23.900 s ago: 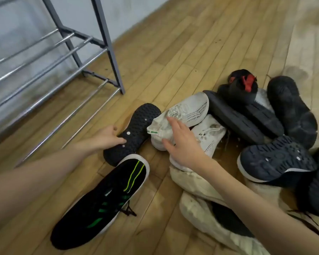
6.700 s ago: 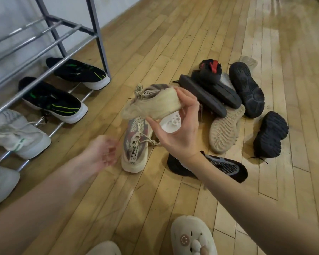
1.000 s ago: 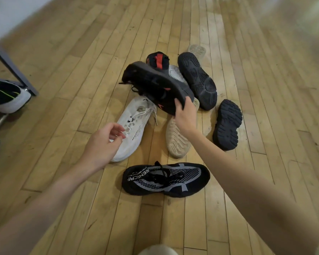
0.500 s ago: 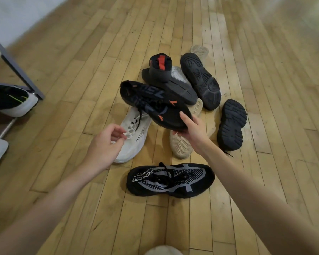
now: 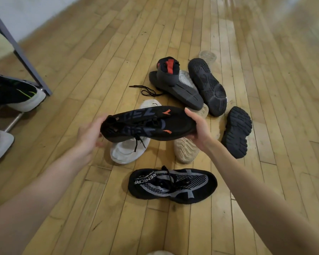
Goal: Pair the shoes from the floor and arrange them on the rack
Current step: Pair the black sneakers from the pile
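A black sneaker with orange marks (image 5: pixel 151 124) hangs above the floor between both hands. My right hand (image 5: pixel 198 128) grips its toe end; my left hand (image 5: pixel 89 134) cups its heel end. Beneath it lie a white sneaker (image 5: pixel 126 151) and a beige shoe, sole up (image 5: pixel 186 150). Nearer me lies a black-and-grey mesh sneaker (image 5: pixel 173 184). Its dark mate with a red tab (image 5: pixel 171 81) lies behind, beside two black shoes turned sole up (image 5: pixel 207 85) (image 5: pixel 237 131). The shoe rack (image 5: pixel 17 50) stands at the left edge.
Black-and-green sneakers with white soles (image 5: pixel 15 93) sit on the rack's lower bars. A pale sole (image 5: pixel 207 56) peeks out behind the pile. A loose black lace (image 5: pixel 145 90) trails on the wooden floor. A pale slipper tip shows at the bottom edge.
The black-and-orange sneaker has come toward me and leftward from the pile. My left hand, empty before, has taken its heel end.
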A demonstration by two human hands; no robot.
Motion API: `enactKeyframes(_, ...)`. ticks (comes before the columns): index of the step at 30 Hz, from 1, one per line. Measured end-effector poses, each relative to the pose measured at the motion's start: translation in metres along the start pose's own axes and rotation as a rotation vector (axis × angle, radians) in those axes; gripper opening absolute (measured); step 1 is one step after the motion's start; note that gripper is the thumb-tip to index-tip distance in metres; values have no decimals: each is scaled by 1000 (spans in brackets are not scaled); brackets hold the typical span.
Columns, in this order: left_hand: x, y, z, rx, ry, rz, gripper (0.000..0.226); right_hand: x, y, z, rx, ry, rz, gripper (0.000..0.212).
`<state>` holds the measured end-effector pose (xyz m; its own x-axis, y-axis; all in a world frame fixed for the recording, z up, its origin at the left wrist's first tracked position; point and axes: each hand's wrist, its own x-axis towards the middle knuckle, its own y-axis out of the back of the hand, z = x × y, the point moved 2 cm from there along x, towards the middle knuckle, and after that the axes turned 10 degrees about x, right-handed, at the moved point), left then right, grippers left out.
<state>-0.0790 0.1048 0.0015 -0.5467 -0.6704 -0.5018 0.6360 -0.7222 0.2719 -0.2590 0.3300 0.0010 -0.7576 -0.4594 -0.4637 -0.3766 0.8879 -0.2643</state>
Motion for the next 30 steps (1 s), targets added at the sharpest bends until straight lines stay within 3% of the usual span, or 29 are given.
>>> enactKeyframes(3, 12, 6, -3, 22, 95, -91, 43, 10, 2, -2, -92, -36, -54, 30)
enactKeyframes(8, 24, 8, -9, -34, 181, -162, 35, 20, -2, -14, -13, -83, -10, 26)
enactKeyframes(14, 27, 7, -15, -71, 205, -147, 93, 44, -10, -16, -173, -47, 161, 48)
enactKeyframes(17, 25, 3, -10, -40, 107, -121, 69, 54, -9, -20, -299, 272, 287, 46)
enactKeyframes(20, 25, 1, -6, 61, -7, 109, 52, 67, 7, -20, -789, 618, 474, 18)
enactKeyframes(23, 20, 0, -4, 9, -23, 192, 46, 89, 20, -18, -1091, 523, 347, 64)
enactKeyframes(25, 16, 0, -4, -56, -25, 192, 42, 100, 22, -16, -1215, 427, 240, 79)
enactKeyframes(30, 9, -2, 4, -241, 4, 109, 25, 117, 19, -30, -1356, 448, 279, 61)
